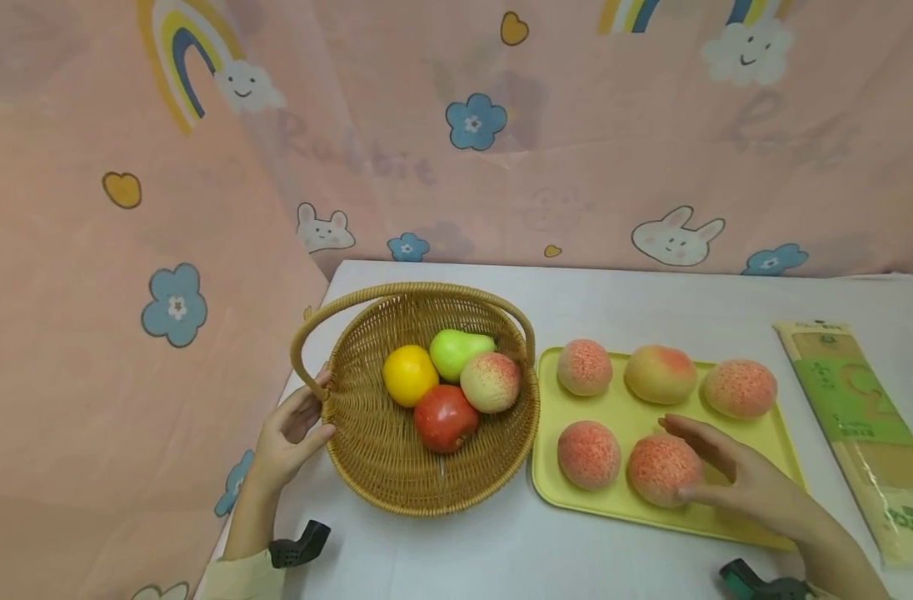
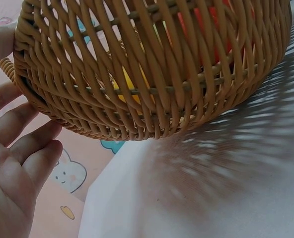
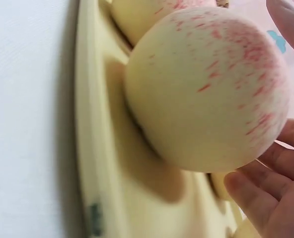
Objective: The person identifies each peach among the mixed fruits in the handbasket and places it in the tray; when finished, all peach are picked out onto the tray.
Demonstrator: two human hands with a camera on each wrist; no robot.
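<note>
In the head view, my left hand [image 1: 287,437] holds the left rim of a wicker basket [image 1: 366,467], thumb and fingers on either side of the handle's base. Inside the basket lie a yellow round fruit [image 1: 410,377], a green pear [image 1: 456,353], a red apple [image 1: 445,419] and a pale peach [image 1: 491,383]. My right hand [image 1: 741,475] reaches around the front middle peach [image 1: 661,471] on a yellow tray [image 1: 734,527]. In the right wrist view, the fingers are spread beside this peach [image 3: 201,94], with the thumb standing off from it.
Several other peaches sit on the tray, among them one at front left [image 1: 589,455] and one at back right [image 1: 740,388]. A green and tan packet [image 1: 854,417] lies right of the tray. Behind the white table [image 1: 614,300] hangs a pink printed cloth [image 1: 561,175].
</note>
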